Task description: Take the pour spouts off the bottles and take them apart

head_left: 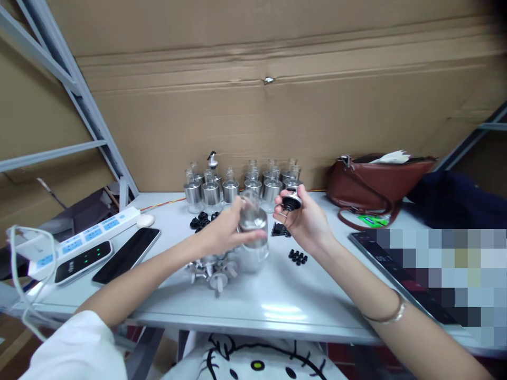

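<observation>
My left hand (224,229) is closed around a clear glass bottle (256,248), held over the table in front of me and slightly blurred. In my right hand (311,224) is a pourer spout (292,202), its black ribbed stopper facing me and the fingers curled round it. Below my left hand lies a pile of metal pourer parts (216,274), partly covered by the arm. Black stoppers (200,220) lie behind that hand. Small black caps (298,257) and dark little pieces (279,229) are grouped near my right hand.
Several steel-banded glass bottles (231,187) stand along the cardboard wall, one with a pourer (213,159) fitted. Leftward are a power strip (93,232), a phone (127,256) and a small device (84,263). A brown bag (376,184) and a tablet-like device (396,274) lie right.
</observation>
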The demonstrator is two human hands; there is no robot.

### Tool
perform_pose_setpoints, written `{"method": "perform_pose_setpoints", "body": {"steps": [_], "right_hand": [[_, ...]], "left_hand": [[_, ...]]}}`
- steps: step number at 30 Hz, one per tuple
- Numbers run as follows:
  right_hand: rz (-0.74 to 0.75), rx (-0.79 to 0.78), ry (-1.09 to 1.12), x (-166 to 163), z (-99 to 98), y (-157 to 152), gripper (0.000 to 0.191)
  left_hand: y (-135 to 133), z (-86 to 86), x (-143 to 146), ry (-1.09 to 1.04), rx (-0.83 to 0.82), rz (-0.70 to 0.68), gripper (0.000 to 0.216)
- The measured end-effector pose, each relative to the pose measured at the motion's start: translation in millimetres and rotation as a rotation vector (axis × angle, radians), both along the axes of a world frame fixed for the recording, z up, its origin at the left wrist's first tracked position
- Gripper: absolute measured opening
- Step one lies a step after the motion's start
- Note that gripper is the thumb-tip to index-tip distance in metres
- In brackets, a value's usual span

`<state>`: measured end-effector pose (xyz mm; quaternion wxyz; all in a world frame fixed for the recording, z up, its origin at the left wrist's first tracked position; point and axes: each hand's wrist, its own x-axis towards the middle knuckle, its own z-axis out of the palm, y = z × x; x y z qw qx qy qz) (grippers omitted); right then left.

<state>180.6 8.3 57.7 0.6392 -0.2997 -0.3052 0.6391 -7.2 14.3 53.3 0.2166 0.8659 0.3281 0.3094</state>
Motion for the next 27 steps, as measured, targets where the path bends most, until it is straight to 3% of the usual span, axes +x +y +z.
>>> {"method": "perform_pose_setpoints", "body": {"steps": [3, 8, 21, 27], "right_hand": [[-0.029, -0.019, -0.015, 1.9, -0.5, 3.5, 0.047], [-0.086, -0.036, -0.048, 3.5, -1.6, 6.9, 0.041], [-0.093, 0.033, -0.150, 1.7, -5.7, 7.0, 0.042], [-0.081, 0.067, -0.180, 1.3, -6.5, 6.6, 0.043]], "left_hand": [[22.9, 7.6, -5.9, -0.130, 0.111, 0.196, 0.044], [63.7, 4.3, -14.0, -0.071, 0.212, 0.375, 0.042], [106.3, -28.1, 0.0, 0.137, 0.231, 0.420, 0.040], [111.5, -31.7, 12.4, 0.180, 0.379, 0.517, 0.054]]}}
